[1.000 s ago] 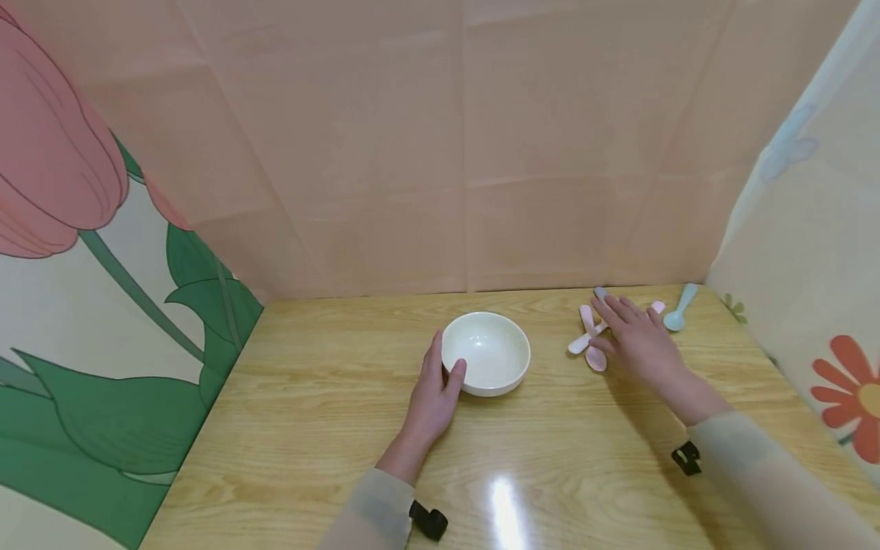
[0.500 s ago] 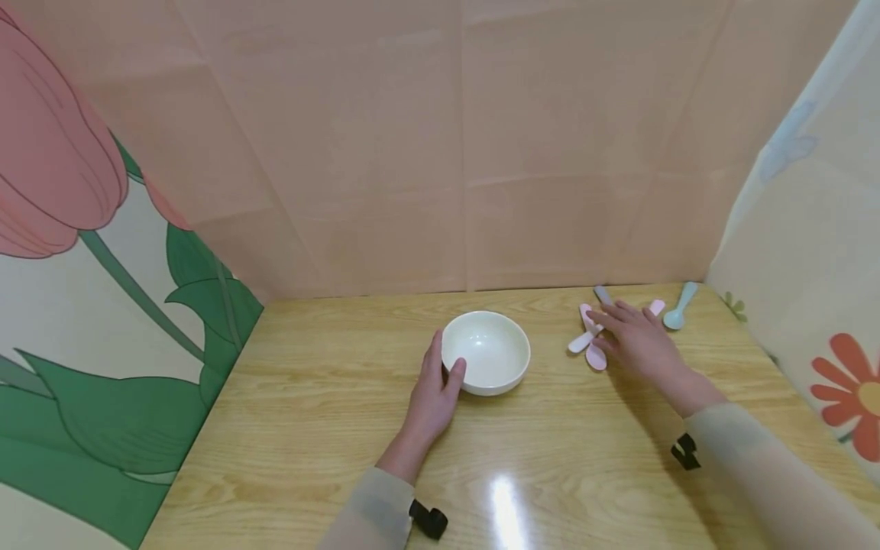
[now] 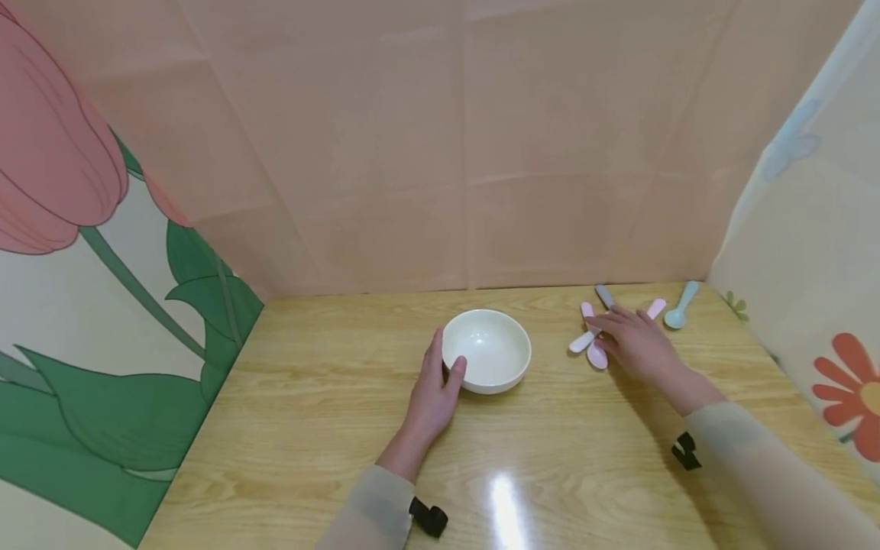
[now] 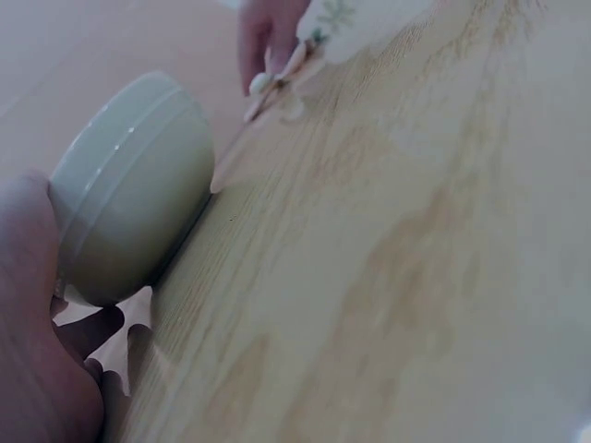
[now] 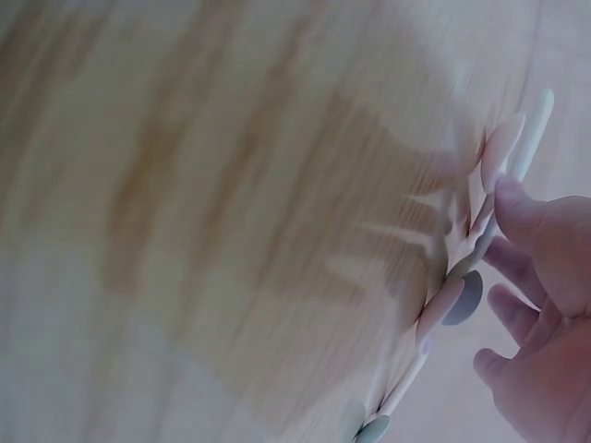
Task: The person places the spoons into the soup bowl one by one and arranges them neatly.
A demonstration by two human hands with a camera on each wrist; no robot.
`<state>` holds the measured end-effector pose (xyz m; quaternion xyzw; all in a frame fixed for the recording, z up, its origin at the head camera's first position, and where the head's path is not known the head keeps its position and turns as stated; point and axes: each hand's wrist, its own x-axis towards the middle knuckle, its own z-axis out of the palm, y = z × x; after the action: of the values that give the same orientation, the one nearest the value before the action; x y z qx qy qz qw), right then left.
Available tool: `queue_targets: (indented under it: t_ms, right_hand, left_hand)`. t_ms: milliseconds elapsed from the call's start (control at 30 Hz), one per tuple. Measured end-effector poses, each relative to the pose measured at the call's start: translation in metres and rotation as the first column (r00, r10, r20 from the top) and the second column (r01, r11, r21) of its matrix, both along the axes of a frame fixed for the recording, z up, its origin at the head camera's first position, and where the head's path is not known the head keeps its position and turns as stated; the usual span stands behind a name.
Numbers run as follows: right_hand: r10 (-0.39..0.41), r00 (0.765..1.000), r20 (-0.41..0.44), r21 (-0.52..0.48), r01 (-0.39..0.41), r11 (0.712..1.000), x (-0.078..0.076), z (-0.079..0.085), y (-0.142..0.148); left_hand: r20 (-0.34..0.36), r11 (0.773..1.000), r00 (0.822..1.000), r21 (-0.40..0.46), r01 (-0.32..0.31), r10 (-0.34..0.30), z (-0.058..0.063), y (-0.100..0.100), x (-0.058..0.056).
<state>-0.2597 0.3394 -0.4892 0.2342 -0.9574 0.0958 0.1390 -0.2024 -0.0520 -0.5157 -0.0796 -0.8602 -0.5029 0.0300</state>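
My left hand (image 3: 435, 393) grips the near left side of a white bowl (image 3: 486, 351), thumb over its rim and fingers along its outer wall; the bowl (image 4: 138, 185) stands on the table. Over a loose pile of small spoons is my right hand (image 3: 641, 344). Its thumb and forefinger pinch a white spoon (image 5: 536, 137) by the handle, while the other fingers are bent loosely. Beneath and beside lie a pink spoon (image 3: 596, 356) and a grey-purple spoon (image 3: 603, 296). Part of the pile is hidden under the hand.
A light blue spoon (image 3: 677, 315) lies apart to the right of the pile. The wood-grain table (image 3: 330, 428) ends at a plain pinkish backdrop (image 3: 385, 191), with flower-printed sheets on both sides.
The right hand's fingers have drawn in toward the white spoon from a more spread pose. My left hand and the bowl keep their places.
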Motion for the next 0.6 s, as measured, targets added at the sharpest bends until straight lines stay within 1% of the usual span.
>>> queue_targets:
  t_ms: [167, 333, 467, 600]
  right_hand:
    - [0.044, 0.999, -0.008, -0.014, -0.044, 0.999, -0.005, -0.007, 0.003]
    - [0.088, 0.993, -0.079, -0.04, -0.091, 0.995, -0.004, -0.011, 0.003]
    - [0.1, 0.986, -0.136, -0.05, -0.108, 0.993, -0.005, -0.014, 0.003]
    - [0.098, 0.985, -0.145, -0.051, -0.106, 0.993, -0.006, -0.013, 0.002]
  left_hand:
    - [-0.014, 1.0, 1.0, -0.006, 0.002, -0.002, 0.0, 0.0, 0.0]
    - [-0.011, 1.0, 1.0, -0.008, 0.001, -0.001, 0.0, 0.001, 0.0]
    - [-0.017, 1.0, 1.0, -0.004, 0.004, -0.004, 0.0, 0.0, 0.0]
    - [-0.009, 1.0, 1.0, -0.013, 0.003, -0.003, 0.0, 0.0, 0.0]
